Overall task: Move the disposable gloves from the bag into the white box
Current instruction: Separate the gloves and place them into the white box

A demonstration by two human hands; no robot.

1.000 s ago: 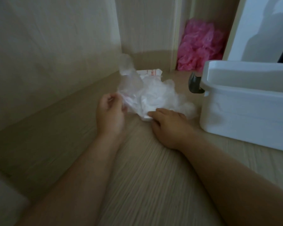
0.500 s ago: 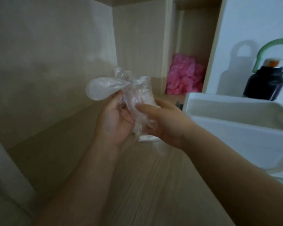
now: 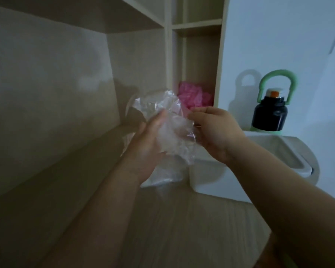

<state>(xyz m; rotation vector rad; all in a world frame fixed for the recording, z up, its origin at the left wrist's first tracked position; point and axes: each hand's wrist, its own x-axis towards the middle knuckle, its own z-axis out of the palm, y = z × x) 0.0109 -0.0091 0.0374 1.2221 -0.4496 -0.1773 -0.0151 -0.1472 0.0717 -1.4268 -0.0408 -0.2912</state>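
A crumpled bunch of clear disposable gloves hangs in the air between both hands, above the wooden desk. My left hand holds the bunch from the left, palm turned towards it, fingers up along the plastic. My right hand pinches the bunch's right edge with curled fingers. The white box stands on the desk just right of the hands, its open top partly hidden by my right wrist. I cannot tell the bag from the gloves.
A pink crumpled plastic pile fills a narrow shelf compartment behind the hands. A black bottle with a green handle stands behind the box against the white wall. Wooden panels close off the left side and back.
Both hands lifted the clear bunch from the desk into the air and towards the box. The view tilted upward, bringing in the shelves and the bottle.
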